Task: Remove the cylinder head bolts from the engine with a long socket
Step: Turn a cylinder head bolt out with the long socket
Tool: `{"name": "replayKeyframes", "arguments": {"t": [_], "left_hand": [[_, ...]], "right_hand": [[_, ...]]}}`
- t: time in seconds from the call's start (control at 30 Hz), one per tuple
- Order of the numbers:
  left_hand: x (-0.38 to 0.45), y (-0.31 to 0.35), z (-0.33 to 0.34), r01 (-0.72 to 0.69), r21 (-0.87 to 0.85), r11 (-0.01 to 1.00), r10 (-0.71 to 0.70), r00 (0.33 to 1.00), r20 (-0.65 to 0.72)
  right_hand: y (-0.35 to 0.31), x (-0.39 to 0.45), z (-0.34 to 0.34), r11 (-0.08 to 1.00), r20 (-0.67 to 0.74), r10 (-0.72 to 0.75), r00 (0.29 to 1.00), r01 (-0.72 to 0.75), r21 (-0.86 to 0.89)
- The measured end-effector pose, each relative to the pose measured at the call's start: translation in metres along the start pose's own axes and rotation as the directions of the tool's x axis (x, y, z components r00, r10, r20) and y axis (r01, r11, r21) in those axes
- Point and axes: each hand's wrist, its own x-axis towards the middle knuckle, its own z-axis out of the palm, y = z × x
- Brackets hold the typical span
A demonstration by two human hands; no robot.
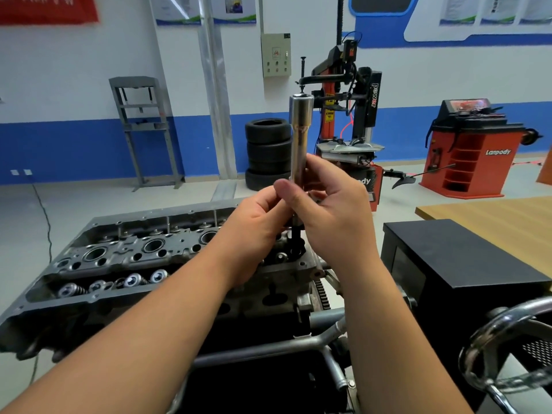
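While the grey cast-metal engine cylinder head (125, 264) fills the lower left, sitting on a tubular steel stand (268, 348), I read it as the largest thing here: rough, dull casting with round bores and shiny valve springs along the near edge. To the right stands a matte black box-shaped cabinet (466, 264), and behind it a pale wooden desk (493, 216).

My left hand (257, 225) and right hand (337, 210) both grip the long polished chrome socket (299, 138), fingers curled round its lower part, thumbs toward me. The socket is a smooth, mirror-bright cylinder, wider at the top end. Its long axis stands nearly upright, rising above both hands, held over the right end of the head.

Key relation: a thin dark bolt (296, 234) hangs out of the socket's lower end, just below my hands and straight above the head's right end. I can't tell if its tip touches the casting. The right hand seems nearer to the bolt.

I judge this bolt is out of its hole and needs freeing from the socket; several other holes remain to check.
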Motion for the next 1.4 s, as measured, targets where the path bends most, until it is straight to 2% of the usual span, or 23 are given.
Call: {"name": "replayKeyframes", "arguments": {"t": [0.13, 0.27, 0.43, 0.73, 0.8, 0.87, 0.97, 1.1, 1.2, 1.3, 1.4], "left_hand": [[-0.001, -0.001, -0.002, 0.012, 0.025, 1.0, -0.011, 0.998, -0.06], [-0.001, 0.002, 0.0, 0.061, 0.009, 0.998, -0.061, 0.998, 0.008], [-0.003, 0.002, 0.002, 0.022, 0.088, 0.996, -0.019, 0.999, -0.033], [-0.004, 0.003, 0.001, 0.014, 0.086, 0.996, -0.004, 0.994, -0.112], [-0.004, 0.004, 0.0, 0.047, 0.074, 0.996, -0.04, 0.995, -0.094], [-0.004, 0.005, 0.0, 0.084, 0.045, 0.995, -0.082, 0.996, -0.041], [-0.003, 0.004, 0.001, 0.088, 0.037, 0.995, -0.089, 0.996, 0.019], [-0.002, 0.001, 0.0, 0.04, -0.01, 0.999, -0.041, 0.999, -0.02], [-0.004, 0.002, -0.001, 0.002, 0.025, 1.0, -0.001, 0.999, -0.047], [-0.004, 0.002, -0.001, 0.008, 0.031, 0.999, -0.006, 0.998, -0.063], [-0.004, 0.003, 0.0, 0.034, -0.025, 0.999, -0.035, 0.999, -0.012]], "right_hand": [[0.001, -0.004, 0.006, 0.995, -0.122, 0.026, 0.992, -0.014, 0.095], [0.004, -0.005, 0.006, 0.994, -0.091, 0.027, 0.996, -0.017, 0.106], [0.0, -0.003, 0.002, 0.99, 0.001, 0.013, 1.0, -0.013, 0.137], [0.0, -0.004, 0.005, 0.992, -0.118, 0.046, 0.992, -0.031, 0.125], [0.001, -0.005, 0.006, 0.998, -0.139, -0.001, 0.99, 0.009, 0.062], [0.004, -0.006, 0.007, 0.997, -0.154, 0.014, 0.988, -0.002, 0.077], [0.008, -0.004, 0.003, 0.986, -0.097, 0.073, 0.993, -0.057, 0.157], [0.006, -0.002, 0.003, 0.989, -0.001, 0.044, 0.999, -0.044, 0.141], [0.001, -0.003, 0.011, 0.998, -0.038, -0.015, 0.999, 0.018, 0.068], [0.002, -0.003, 0.015, 0.995, -0.125, -0.017, 0.992, 0.028, 0.093], [0.004, -0.003, 0.011, 0.994, -0.077, 0.004, 0.997, 0.005, 0.113]]}}
